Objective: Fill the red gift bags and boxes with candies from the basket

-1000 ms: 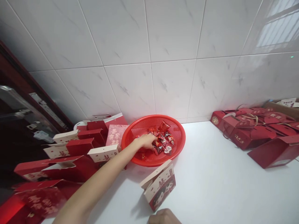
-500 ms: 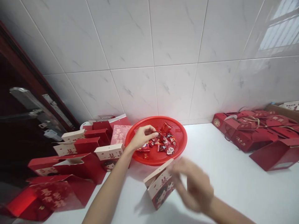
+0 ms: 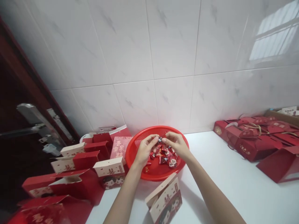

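Observation:
A red plastic colander (image 3: 154, 177) holds several candies (image 3: 167, 155) in red wrappers. Both hands are over it. My left hand (image 3: 147, 147) is closed, thumb and fingers pinched at a small shiny wrapped candy (image 3: 160, 140). On the other side of that candy my right hand (image 3: 176, 143) is also closed, its thumb tip against it and its fingers curled. Whether a second candy is in the right fingers cannot be made out. In front of the colander a cream-and-red gift box (image 3: 165, 202) with cartoon figures stands with its top open, touched by neither hand.
Red and cream gift boxes (image 3: 79, 186) stand in rows on the left, many with open tops. A pile of closed red boxes (image 3: 254, 140) lies on the right of the white table (image 3: 210, 161). Behind is a tiled wall (image 3: 173, 102); a door handle (image 3: 30, 115) is at the left.
My right hand has left the cream-and-red gift box and moved up to the colander, meeting my left hand at the candy. The view has tilted up a little.

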The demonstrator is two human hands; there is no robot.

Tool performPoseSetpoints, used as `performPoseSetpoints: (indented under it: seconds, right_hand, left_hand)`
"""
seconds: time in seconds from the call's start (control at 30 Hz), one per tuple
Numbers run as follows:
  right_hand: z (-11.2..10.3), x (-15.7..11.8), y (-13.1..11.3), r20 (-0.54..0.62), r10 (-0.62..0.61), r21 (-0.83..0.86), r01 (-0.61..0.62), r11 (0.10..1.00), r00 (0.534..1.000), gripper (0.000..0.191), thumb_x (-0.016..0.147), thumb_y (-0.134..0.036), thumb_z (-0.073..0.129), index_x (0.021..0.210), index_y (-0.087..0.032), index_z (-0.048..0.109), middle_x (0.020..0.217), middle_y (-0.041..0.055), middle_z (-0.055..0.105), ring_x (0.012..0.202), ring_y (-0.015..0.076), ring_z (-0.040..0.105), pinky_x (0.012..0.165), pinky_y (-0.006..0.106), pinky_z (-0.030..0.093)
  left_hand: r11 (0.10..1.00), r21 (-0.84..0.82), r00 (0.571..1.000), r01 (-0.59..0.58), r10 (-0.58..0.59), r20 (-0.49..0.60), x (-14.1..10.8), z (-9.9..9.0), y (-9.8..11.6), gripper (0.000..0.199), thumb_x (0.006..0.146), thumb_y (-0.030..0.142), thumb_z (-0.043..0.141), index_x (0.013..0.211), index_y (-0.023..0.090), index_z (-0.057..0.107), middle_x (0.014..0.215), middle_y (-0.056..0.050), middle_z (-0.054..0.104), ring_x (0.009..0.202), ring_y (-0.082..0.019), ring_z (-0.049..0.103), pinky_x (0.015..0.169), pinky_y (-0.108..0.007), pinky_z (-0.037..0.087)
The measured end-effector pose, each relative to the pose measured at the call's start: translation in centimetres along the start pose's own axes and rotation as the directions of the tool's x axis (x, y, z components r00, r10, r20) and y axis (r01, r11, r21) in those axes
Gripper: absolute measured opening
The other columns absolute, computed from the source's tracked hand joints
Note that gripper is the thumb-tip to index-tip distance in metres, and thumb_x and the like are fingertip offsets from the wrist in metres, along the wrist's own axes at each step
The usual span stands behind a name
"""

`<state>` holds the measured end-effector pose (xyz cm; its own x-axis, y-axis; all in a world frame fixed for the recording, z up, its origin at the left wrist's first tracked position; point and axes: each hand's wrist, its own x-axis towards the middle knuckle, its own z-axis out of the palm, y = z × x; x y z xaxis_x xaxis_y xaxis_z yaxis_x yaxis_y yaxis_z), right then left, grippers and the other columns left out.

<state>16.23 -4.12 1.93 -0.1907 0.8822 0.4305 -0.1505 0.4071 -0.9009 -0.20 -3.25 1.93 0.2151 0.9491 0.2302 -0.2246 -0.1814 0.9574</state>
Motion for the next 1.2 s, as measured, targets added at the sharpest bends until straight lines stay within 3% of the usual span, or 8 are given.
performPoseSetpoints:
  seconds: [0.17, 0.6, 0.7, 0.8, 0.9, 1.0, 1.1, 1.2]
  right_hand:
    - [0.1, 0.2, 1.1, 0.038, 0.091, 0.143, -0.095, 0.985, 0.995, 0.038, 0.076, -0.052, 0.075, 0.071, -0.020, 0.055, 0.064, -0.0031, 0.056, 0.059, 0.0140, 0.056, 0.059, 0.027, 0.045]
    - [0.1, -0.1, 0.9, 0.077, 0.089, 0.216, -0.103, 0.971, 0.993, 0.034, 0.076, -0.049, 0.076, 0.073, -0.020, 0.058, 0.067, -0.0032, 0.060, 0.057, 0.0138, 0.058, 0.059, 0.028, 0.047]
    - [0.1, -0.2, 1.0, 0.076, 0.072, 0.186, -0.085, 0.979, 0.995, 0.033, 0.077, -0.049, 0.074, 0.073, -0.020, 0.058, 0.066, -0.0031, 0.059, 0.057, 0.0138, 0.057, 0.059, 0.028, 0.047]
    - [-0.3, -0.2, 1.5, 0.008, 0.076, 0.081, -0.077, 0.994, 0.997, 0.034, 0.075, -0.050, 0.073, 0.072, -0.020, 0.059, 0.064, -0.0025, 0.057, 0.057, 0.0140, 0.054, 0.058, 0.028, 0.044]
    - [-0.7, -0.2, 2.3, -0.162, 0.095, -0.014, -0.098, 0.995, 0.982, 0.035, 0.072, -0.051, 0.072, 0.068, -0.019, 0.057, 0.065, -0.0011, 0.055, 0.062, 0.0150, 0.053, 0.060, 0.028, 0.044]
    - [-1.1, -0.2, 2.8, -0.258, 0.188, 0.016, -0.190, 0.982, 0.948, 0.037, 0.067, -0.052, 0.073, 0.066, -0.020, 0.054, 0.069, 0.0007, 0.057, 0.069, 0.0172, 0.054, 0.064, 0.030, 0.047]
    - [-1.1, -0.2, 3.0, -0.248, 0.244, 0.004, -0.251, 0.968, 0.938, 0.037, 0.065, -0.051, 0.073, 0.066, -0.019, 0.054, 0.071, 0.0020, 0.059, 0.071, 0.0183, 0.055, 0.067, 0.030, 0.047]
    - [-1.0, -0.3, 3.1, -0.223, 0.224, -0.070, -0.245, 0.967, 0.949, 0.034, 0.068, -0.049, 0.069, 0.066, -0.019, 0.052, 0.069, 0.0011, 0.057, 0.069, 0.0173, 0.053, 0.066, 0.029, 0.044]
  left_hand:
    - [0.999, 0.031, 0.999, 0.014, -0.012, -0.052, 0.1, -0.3, -0.4, 0.040, 0.068, 0.050, 0.082, 0.082, 0.013, 0.073, 0.068, 0.002, 0.063, 0.049, -0.005, 0.047, 0.047, -0.017, 0.039]
    - [0.996, -0.089, 0.992, 0.030, -0.041, -0.123, -0.1, 0.6, 0.0, 0.036, 0.059, 0.046, 0.087, 0.072, 0.015, 0.075, 0.067, 0.000, 0.068, 0.062, -0.010, 0.056, 0.057, -0.019, 0.045]
    - [1.000, -0.006, 0.995, 0.024, -0.025, -0.094, 0.0, 0.2, 0.0, 0.041, 0.060, 0.051, 0.084, 0.077, 0.014, 0.076, 0.072, -0.003, 0.070, 0.062, -0.011, 0.057, 0.054, -0.020, 0.045]
    - [0.975, 0.220, 0.999, 0.039, -0.044, 0.017, 0.2, -1.1, 0.3, 0.047, 0.068, 0.055, 0.077, 0.091, 0.014, 0.077, 0.086, -0.008, 0.075, 0.069, -0.017, 0.064, 0.063, -0.026, 0.052]
    - [0.801, 0.598, 0.997, 0.028, -0.066, 0.043, 0.4, -3.2, 0.5, 0.049, 0.080, 0.051, 0.065, 0.113, 0.016, 0.072, 0.107, -0.010, 0.075, 0.090, -0.025, 0.069, 0.083, -0.035, 0.055]
    - [0.461, 0.886, 0.992, 0.060, -0.127, -0.001, 0.5, -5.1, 0.1, 0.046, 0.088, 0.041, 0.053, 0.124, 0.015, 0.067, 0.125, -0.012, 0.070, 0.116, -0.028, 0.063, 0.101, -0.038, 0.047]
    - [0.187, 0.981, 0.951, 0.057, -0.308, 0.003, 0.6, -6.0, -0.6, 0.046, 0.090, 0.033, 0.048, 0.128, 0.013, 0.064, 0.134, -0.015, 0.064, 0.126, -0.030, 0.058, 0.106, -0.037, 0.042]
    - [0.067, 0.997, 0.906, 0.031, -0.423, 0.000, 0.8, -6.1, -1.2, 0.048, 0.089, 0.033, 0.049, 0.132, 0.016, 0.062, 0.137, -0.015, 0.062, 0.129, -0.029, 0.056, 0.105, -0.033, 0.041]
